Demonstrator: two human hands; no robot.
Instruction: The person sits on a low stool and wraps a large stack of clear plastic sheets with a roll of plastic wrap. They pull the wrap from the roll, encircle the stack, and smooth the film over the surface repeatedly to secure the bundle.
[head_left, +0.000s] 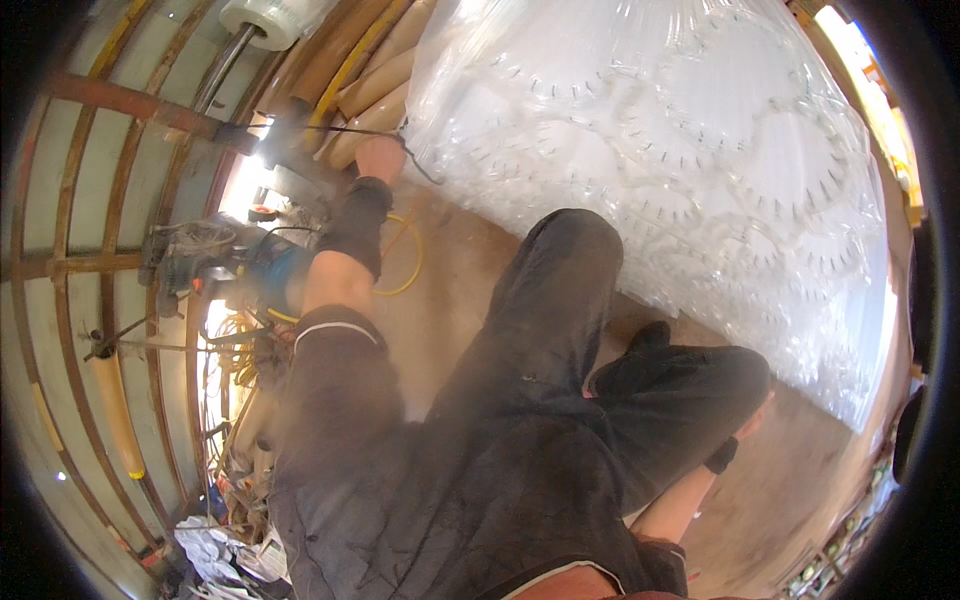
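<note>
My left hand (381, 157) is stretched out to the upper left, its fingers curled at a thin black cord (337, 129). The cord runs from a wall beam on the left, and its loose end bends down across the edge of a large bundle wrapped in clear plastic film (675, 135). Rows of short dark marks in curved lines show through the film. My right hand (754, 418) is at the outer side of my bent right knee (720, 382); the leg hides most of its fingers, so its grip cannot be seen.
Cardboard tubes (375, 97) lean beside the bundle's left edge. A roll of clear film (266, 21) hangs on a metal bar. Left of my arm are a blue machine (274, 262) and a yellow hose (416, 262). Crumpled paper (217, 555) lies at lower left on the brown floor's edge.
</note>
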